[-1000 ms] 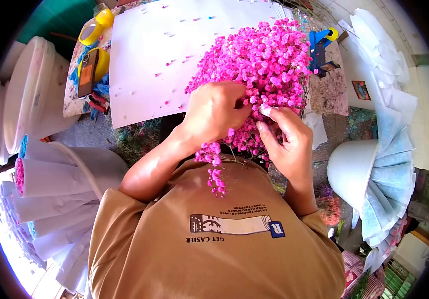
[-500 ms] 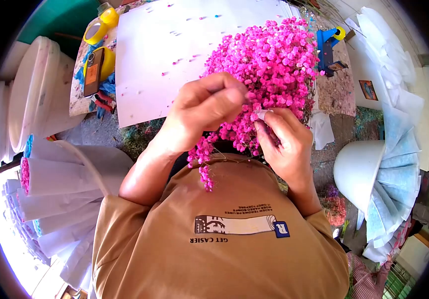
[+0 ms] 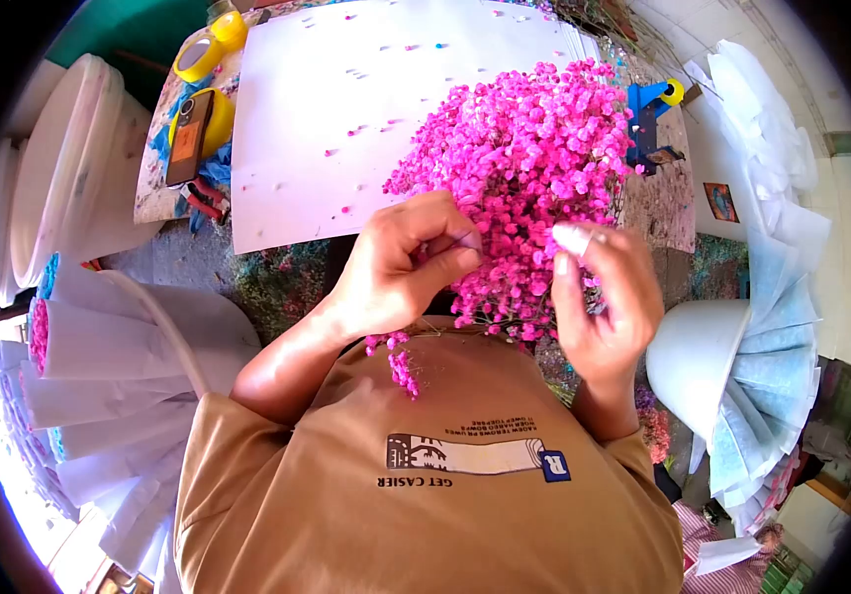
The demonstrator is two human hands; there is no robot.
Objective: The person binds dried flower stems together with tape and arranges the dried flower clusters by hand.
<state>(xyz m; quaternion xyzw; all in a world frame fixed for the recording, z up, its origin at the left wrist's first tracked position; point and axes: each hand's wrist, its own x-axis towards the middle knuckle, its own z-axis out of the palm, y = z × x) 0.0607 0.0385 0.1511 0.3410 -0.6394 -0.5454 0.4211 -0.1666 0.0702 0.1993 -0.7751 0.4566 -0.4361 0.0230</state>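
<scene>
Shirt reads "GET CASIER"; left hand and right curl by flowers, grips unclear.

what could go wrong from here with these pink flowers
The flowers might shed if the left hand or right hand tugs; loose bits dot the white sheet.
The low sprig hangs by the shirt and could snag.
The phone, by a yellow roll, could slip if bumped.
</scene>
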